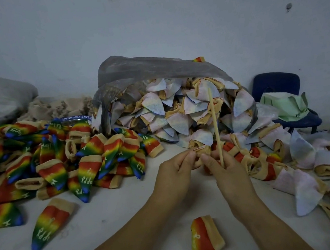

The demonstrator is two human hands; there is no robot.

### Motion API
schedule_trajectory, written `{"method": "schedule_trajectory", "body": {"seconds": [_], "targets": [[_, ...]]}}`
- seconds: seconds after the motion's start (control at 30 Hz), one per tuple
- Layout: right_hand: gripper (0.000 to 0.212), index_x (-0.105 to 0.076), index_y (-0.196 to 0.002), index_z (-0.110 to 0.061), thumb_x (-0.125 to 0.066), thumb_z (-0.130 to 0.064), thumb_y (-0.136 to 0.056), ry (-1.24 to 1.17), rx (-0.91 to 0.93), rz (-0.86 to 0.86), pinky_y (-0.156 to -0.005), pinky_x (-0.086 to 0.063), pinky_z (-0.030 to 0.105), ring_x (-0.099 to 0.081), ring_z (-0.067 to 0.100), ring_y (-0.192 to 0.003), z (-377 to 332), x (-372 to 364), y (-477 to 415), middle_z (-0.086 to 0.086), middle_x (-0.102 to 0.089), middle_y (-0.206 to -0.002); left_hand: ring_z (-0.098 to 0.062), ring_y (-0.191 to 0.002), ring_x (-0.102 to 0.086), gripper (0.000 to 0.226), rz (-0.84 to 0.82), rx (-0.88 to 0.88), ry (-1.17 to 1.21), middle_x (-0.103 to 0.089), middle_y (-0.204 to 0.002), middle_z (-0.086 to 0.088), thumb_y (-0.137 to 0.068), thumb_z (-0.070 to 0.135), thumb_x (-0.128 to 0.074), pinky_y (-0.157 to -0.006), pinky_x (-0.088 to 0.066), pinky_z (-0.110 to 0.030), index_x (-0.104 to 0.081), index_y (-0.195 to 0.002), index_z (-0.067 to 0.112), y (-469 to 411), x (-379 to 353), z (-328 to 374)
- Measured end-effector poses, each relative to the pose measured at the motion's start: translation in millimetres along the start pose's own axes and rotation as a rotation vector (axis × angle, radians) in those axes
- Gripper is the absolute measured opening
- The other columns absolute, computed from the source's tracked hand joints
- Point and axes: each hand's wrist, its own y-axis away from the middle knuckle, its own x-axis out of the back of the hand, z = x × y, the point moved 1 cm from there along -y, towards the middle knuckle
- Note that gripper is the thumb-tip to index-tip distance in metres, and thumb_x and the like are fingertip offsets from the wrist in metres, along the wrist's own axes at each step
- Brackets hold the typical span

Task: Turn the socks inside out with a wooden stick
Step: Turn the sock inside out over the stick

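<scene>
Sock: ribbed tan cuff, bunched, pinched between both hands' fingertips. Left hand fingers curled narrow on the cuff's left edge. Right hand grips the right edge and also clamps a thin, pale wooden stick, upright, rising past the fingers. Beyond the hands: grey plastic bag spilling pale, inside-out socks, pointed toes. Left of the left hand: heap of rainbow socks. One short rainbow sock lies between the forearms on the white floor.

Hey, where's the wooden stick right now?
In the head view, just right of centre: the thin pale wooden stick stands upright in the right hand, in front of the clear plastic bag of pale socks.
</scene>
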Motion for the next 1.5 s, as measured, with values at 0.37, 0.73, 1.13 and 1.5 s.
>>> {"method": "schedule_trajectory", "body": {"seconds": [0.37, 0.73, 1.13, 1.5], "targets": [[0.024, -0.047, -0.075, -0.023, -0.045, -0.026, -0.099, 0.315, 0.164, 0.028, -0.054, -0.037, 0.012, -0.043, 0.003, -0.060, 2.0, -11.4, -4.4, -0.001, -0.048, -0.070, -0.022, -0.099, -0.069, 0.024, 0.226, 0.186, 0.334, -0.074, -0.097, -0.006, -0.101, 0.026, -0.053, -0.092, -0.054, -0.034, -0.074, -0.099, 0.013, -5.7, -1.1, 1.7], [0.019, -0.052, -0.083, -0.033, -0.042, -0.032, -0.099, 0.285, 0.122, 0.060, -0.058, -0.037, 0.006, -0.053, -0.006, -0.070, 2.0, -10.2, -3.2, -0.009, -0.058, -0.076, -0.019, -0.104, -0.069, 0.042, -0.155, 0.505, 0.919, -0.074, -0.111, -0.011, -0.104, 0.037, -0.041, -0.089, -0.050, -0.031, -0.065, -0.115, 0.005, -9.2, 0.3, 15.0], [0.018, -0.060, -0.085, -0.025, -0.048, -0.028, -0.098, 0.067, 0.029, 0.157, -0.054, -0.040, 0.004, -0.056, -0.007, -0.065, 3.9, -0.4, -1.9, -0.010, -0.066, -0.074, -0.005, -0.063, -0.067, 0.039, -0.054, 0.222, 0.040, -0.073, -0.074, 0.006, -0.087, 0.055, -0.059, -0.054, -0.049, -0.016, -0.065, -0.088, 0.016, -0.6, 5.7, 3.8], [0.021, -0.043, -0.077, -0.035, -0.044, -0.030, -0.097, 0.407, 0.237, 0.174, -0.055, -0.035, 0.016, -0.048, 0.008, -0.067, -1.1, -6.8, 3.8, -0.004, -0.052, -0.077, -0.022, -0.095, -0.074, 0.018, -0.076, 0.468, 0.722, -0.075, -0.103, -0.017, -0.092, 0.007, -0.065, -0.070, -0.058, -0.021, -0.070, -0.107, -0.003, 0.0, 5.5, 11.0]]}}
